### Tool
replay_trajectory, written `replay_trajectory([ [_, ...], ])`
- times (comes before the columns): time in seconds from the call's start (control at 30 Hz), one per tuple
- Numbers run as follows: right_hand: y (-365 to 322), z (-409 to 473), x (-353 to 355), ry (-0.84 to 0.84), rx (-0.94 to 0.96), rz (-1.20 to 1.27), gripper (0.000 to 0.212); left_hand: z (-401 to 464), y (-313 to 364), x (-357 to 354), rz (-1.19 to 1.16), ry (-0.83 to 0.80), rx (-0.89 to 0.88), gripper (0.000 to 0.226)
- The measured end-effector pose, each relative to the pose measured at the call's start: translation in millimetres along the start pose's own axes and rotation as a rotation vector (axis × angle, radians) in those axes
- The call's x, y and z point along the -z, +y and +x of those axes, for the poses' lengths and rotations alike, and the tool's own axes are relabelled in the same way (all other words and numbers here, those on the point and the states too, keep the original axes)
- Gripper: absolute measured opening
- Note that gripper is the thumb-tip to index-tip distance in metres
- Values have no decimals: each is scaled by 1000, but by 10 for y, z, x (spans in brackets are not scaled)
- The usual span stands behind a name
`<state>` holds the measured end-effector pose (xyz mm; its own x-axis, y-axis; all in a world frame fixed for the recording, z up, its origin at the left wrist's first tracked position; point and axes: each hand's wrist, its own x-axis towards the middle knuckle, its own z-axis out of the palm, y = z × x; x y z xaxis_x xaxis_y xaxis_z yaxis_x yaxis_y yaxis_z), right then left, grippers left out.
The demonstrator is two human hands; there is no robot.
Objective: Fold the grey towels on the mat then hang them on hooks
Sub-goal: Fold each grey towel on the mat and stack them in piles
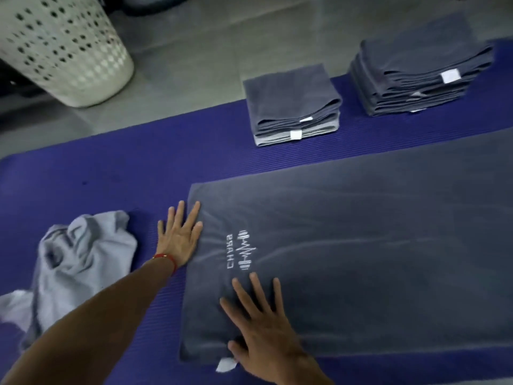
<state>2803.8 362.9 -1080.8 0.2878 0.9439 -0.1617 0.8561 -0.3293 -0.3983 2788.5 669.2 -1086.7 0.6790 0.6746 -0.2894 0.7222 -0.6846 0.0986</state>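
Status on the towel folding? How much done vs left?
Done: two stacks of folded grey towels, a short stack and a taller stack, sit on the purple mat. In hand: the left hand and right hand press flat on a spread grey towel. Left: a crumpled towel is unfolded; no hooks in view.

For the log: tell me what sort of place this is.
Probably a gym's laundry corner: a blue ribbed exercise mat on tiled floor, a dumbbell logo on the spread grey towel, and a perforated laundry basket.
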Motion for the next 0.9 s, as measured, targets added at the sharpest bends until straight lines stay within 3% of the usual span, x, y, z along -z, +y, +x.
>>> replay_trajectory([
  [0.17, -399, 42, -147, -88, 176, 24, 70, -466, -226, -40, 70, -41, -217, 63],
  [0.3, -682, 140, -133, -130, 104, 35, 61, -558, -309, -17, 72, -63, -264, 63],
  [0.43, -896, 238, -165, -59, -1, 11, 47, -366, -197, 64, 39, -59, -207, 56],
  [0.53, -921, 295, -161, 138, -48, 60, 24, -149, 10, 211, -49, 12, -104, 55],
  [0.67, -714, 278, -102, 365, -138, 408, 11, 283, 250, 445, -304, 98, 75, 44],
  [0.77, -414, 182, 166, 346, -368, 700, 11, 613, 303, 592, -542, 76, 124, 19],
  [0.9, 187, -31, 567, 239, -620, 829, 16, 795, 414, 782, -676, -8, 198, 31],
])
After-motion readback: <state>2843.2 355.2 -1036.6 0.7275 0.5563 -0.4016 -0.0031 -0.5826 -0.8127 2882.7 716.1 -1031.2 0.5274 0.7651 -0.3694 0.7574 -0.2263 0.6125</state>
